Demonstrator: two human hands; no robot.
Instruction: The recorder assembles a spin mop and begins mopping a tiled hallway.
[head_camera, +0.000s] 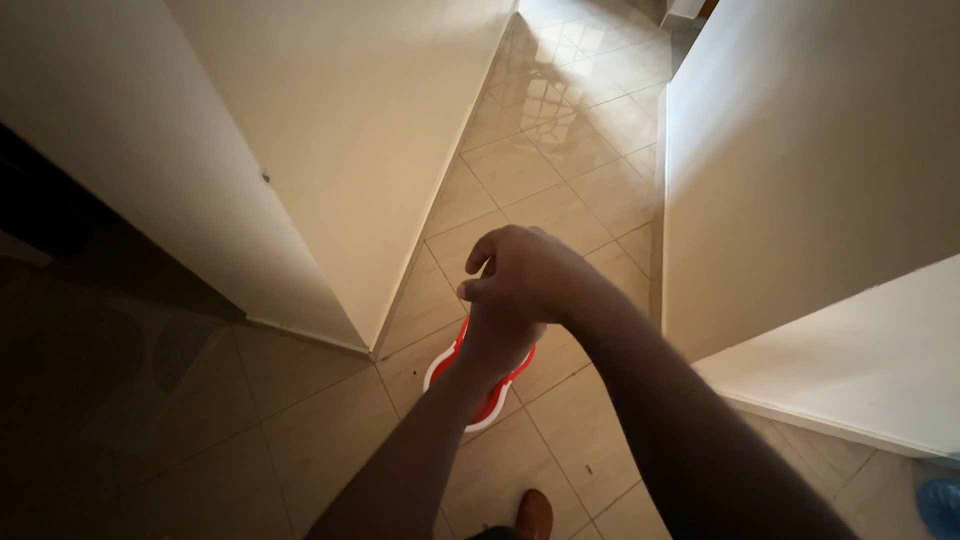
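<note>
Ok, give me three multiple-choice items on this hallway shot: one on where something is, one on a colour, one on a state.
1. Where is the red and white bucket?
A. On the tiled floor below the hands
B. On a shelf
C. Hung on the wall

2. What colours show on the bucket?
A. Blue and yellow
B. Red and white
C. Green and black

3. How are the fingers of the right hand?
A. Spread flat
C. Pressed on the wall
B. Curled closed, stacked above the left hand

Answers: 1 A, it sits on the tiles directly under both hands. 2 B, a red body with a white rim shows beside the left forearm. 3 B, the fingers are curled as if round something thin, which cannot be made out.
</note>
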